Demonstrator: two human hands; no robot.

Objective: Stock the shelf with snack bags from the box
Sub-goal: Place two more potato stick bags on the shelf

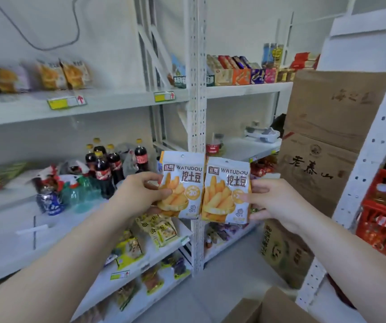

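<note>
Mid-frame, the left hand [140,194] and right hand [278,201] each pinch one white-and-yellow foil potato-snack bag [182,185] [227,192], neither yet shelved, above the brown cardboard box [276,306] at lower right; white metal shelf [117,101] partly stocked.

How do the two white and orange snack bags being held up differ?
The left white-and-orange snack bag sits slightly higher than the right white-and-orange snack bag. The left hand pinches the first at its left edge; the right hand pinches the second at its right edge. The first's round 20 badge shows whole; the second's is partly under a thumb. Both show the same WATUDOU print, upright, side by side.
</note>
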